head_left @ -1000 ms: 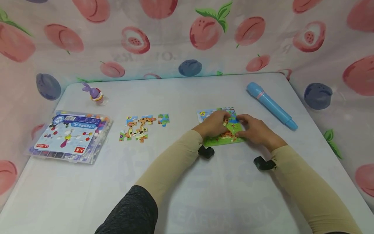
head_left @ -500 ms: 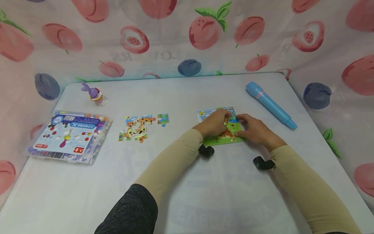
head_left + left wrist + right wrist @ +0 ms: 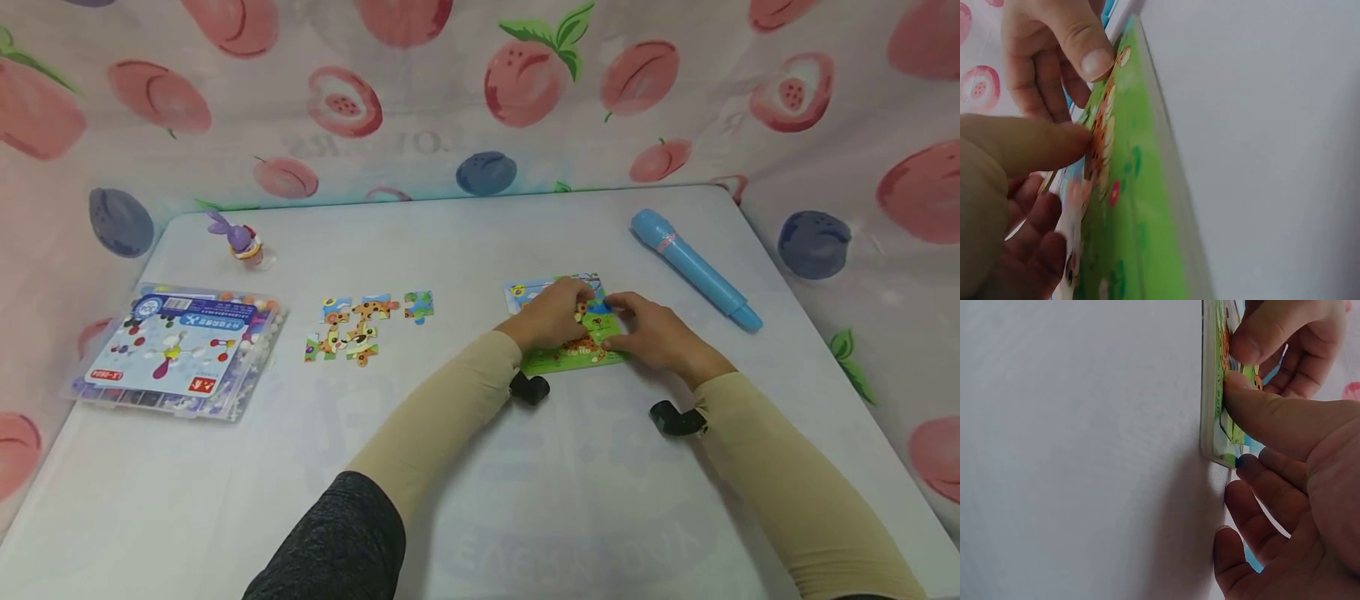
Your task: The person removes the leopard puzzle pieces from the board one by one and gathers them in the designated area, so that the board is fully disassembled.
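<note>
A jigsaw puzzle board [image 3: 555, 364] with a green lower border and a cartoon animal picture lies on the table. My left hand [image 3: 549, 318] reaches over its left half, hiding much of the picture, its thumb [image 3: 1054, 145] touching the picture surface in the left wrist view. From the right, my right hand [image 3: 656, 333] pinches a green puzzle piece [image 3: 599, 323] over the board's right side, its thumb [image 3: 1266, 415] on the picture and its other fingers loosely bent past the board's edge. I cannot tell whether the left fingers grip the same piece.
Several loose puzzle pieces [image 3: 362, 310] lie left of the board. Farther left is a clear plastic case [image 3: 176, 346] with a printed label. Behind it stands a small purple rabbit figure [image 3: 240, 240]. A blue microphone-shaped toy [image 3: 693, 268] lies at the back right.
The green piece under my fingers has shifted in tilt slightly and looks flatter on the board than half a second ago. Both hands stay nearly in place; the loose pieces have not moved.
</note>
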A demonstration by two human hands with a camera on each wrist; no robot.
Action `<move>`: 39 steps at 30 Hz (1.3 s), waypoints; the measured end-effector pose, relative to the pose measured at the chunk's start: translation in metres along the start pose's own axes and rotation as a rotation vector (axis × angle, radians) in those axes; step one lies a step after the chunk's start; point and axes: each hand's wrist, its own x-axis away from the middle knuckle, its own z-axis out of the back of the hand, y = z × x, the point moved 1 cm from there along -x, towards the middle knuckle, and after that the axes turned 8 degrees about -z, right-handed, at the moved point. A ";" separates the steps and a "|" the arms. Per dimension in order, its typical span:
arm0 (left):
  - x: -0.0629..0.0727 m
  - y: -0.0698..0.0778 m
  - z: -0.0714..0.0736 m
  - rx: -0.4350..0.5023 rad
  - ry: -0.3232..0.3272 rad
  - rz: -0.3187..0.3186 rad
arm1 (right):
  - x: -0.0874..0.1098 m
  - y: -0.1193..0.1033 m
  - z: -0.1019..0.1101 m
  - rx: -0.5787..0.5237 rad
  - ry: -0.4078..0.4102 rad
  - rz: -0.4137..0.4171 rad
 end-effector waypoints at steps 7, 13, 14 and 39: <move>0.008 -0.003 0.006 -0.057 0.067 0.020 | -0.002 0.000 -0.001 0.034 0.002 -0.014; 0.021 -0.009 0.021 -0.015 0.086 0.053 | -0.003 0.000 -0.002 0.040 -0.006 -0.033; 0.024 -0.009 0.024 -0.015 0.087 0.055 | -0.003 0.000 -0.002 0.040 -0.007 -0.033; 0.125 -0.031 0.087 -0.031 0.202 0.053 | -0.002 -0.002 -0.002 0.047 -0.023 -0.053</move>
